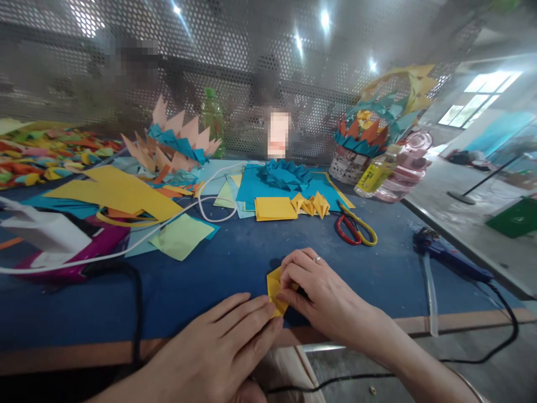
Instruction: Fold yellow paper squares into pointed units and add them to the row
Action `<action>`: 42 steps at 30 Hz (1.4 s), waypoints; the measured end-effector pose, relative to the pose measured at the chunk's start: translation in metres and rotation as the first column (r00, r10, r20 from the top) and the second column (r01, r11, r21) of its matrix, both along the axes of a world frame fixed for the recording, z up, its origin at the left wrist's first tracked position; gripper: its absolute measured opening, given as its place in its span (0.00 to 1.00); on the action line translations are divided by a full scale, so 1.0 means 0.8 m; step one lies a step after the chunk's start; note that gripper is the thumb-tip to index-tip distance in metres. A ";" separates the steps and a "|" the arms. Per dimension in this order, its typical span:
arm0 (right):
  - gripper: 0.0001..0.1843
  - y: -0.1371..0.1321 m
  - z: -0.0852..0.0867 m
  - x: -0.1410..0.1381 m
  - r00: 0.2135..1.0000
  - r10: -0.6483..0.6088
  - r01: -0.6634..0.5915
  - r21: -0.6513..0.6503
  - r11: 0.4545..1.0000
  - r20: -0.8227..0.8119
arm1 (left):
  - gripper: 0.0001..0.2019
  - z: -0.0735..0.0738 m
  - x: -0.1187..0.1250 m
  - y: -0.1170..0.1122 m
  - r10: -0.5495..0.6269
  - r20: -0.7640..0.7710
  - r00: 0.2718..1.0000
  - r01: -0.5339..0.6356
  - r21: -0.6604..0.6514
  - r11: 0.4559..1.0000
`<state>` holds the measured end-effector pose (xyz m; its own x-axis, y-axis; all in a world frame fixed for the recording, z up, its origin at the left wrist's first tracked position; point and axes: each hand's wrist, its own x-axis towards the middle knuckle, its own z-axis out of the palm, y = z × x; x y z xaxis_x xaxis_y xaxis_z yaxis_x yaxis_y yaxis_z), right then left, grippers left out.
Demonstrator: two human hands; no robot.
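Note:
A small folded piece of yellow paper [273, 284] lies near the table's front edge, between my hands. My right hand [312, 285], with a ring on one finger, is closed on its right side, thumb and fingertips pinched together. From the lower left, my left hand [229, 336] stretches its fingers flat, the tips resting on the paper's lower corner; its thumb is mostly hidden. Farther back are a stack of yellow paper rectangles [276, 209] and several folded yellow pieces [312, 205]. Beside them lie scissors [356, 226] with one red and one yellow handle.
Blue paper sheets [251, 187] carry a folded blue ring [287, 174]. A peach-and-blue paper piece [178, 140] stands left. A glue gun [453, 257] lies right, bottles [375, 173] behind it. A power strip [104, 240] and white cable [168, 221] occupy the left. Behind is a perforated panel [235, 56].

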<state>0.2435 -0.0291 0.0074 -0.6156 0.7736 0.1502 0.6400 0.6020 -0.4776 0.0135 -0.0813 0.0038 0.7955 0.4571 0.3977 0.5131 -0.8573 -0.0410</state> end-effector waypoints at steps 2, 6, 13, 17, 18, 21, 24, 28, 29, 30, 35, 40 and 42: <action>0.07 0.000 0.000 0.000 1.000 -0.017 0.017 -0.007 1.000 -0.004 | 0.23 0.000 0.002 -0.001 0.004 -0.016 1.000 -0.004 -0.010 1.000; 0.08 -0.003 -0.003 0.002 0.996 -0.076 0.074 -0.042 0.996 -0.055 | 0.23 0.000 0.007 0.000 0.025 -0.008 1.000 -0.025 -0.049 0.999; 0.19 -0.011 0.000 0.002 0.984 -0.105 0.092 -0.093 0.991 -0.145 | 0.25 0.002 0.013 0.012 -0.025 0.087 0.996 0.027 -0.021 0.999; 0.18 -0.011 0.001 0.002 0.980 -0.132 0.116 -0.110 0.987 -0.150 | 0.22 -0.010 0.011 0.013 -0.035 0.067 0.997 0.037 -0.033 0.999; 0.18 -0.011 0.001 0.002 0.980 -0.133 0.117 -0.112 0.987 -0.150 | 0.22 -0.015 0.011 0.013 -0.039 0.078 0.996 0.041 -0.027 0.999; 0.16 -0.008 -0.003 0.006 0.979 -0.142 0.127 -0.109 0.986 -0.148 | 0.22 -0.027 0.009 0.012 -0.045 0.141 0.989 0.044 0.010 0.999; 0.15 -0.006 -0.005 0.009 0.979 -0.148 0.133 -0.112 0.985 -0.142 | 0.21 -0.026 0.009 0.013 -0.051 0.124 0.991 0.047 0.035 0.998; 0.13 -0.003 -0.002 0.008 0.982 -0.157 0.147 -0.098 0.984 -0.108 | 0.22 -0.024 0.009 0.015 -0.061 0.095 0.994 0.052 0.086 0.995; 0.12 -0.002 -0.001 0.008 0.982 -0.163 0.156 -0.084 0.984 -0.095 | 0.22 -0.027 0.009 0.015 -0.058 0.122 0.991 0.047 0.092 0.995; 0.12 -0.001 -0.001 0.007 0.982 -0.165 0.160 -0.066 0.985 -0.086 | 0.23 -0.030 0.009 0.015 -0.060 0.149 0.987 0.046 0.096 0.994; 0.11 0.002 -0.010 0.004 0.983 -0.158 0.163 0.047 0.985 -0.097 | 0.23 -0.034 0.009 0.013 -0.051 0.158 0.986 0.040 0.071 0.997; 0.13 0.004 -0.020 0.003 0.980 -0.168 0.178 0.091 0.980 -0.112 | 0.23 -0.009 0.008 0.011 -0.032 0.089 0.996 0.030 0.025 0.999; 0.14 0.004 -0.019 0.004 0.978 -0.171 0.182 0.090 0.979 -0.122 | 0.23 -0.001 0.008 0.009 -0.027 0.081 0.996 0.027 -0.001 1.000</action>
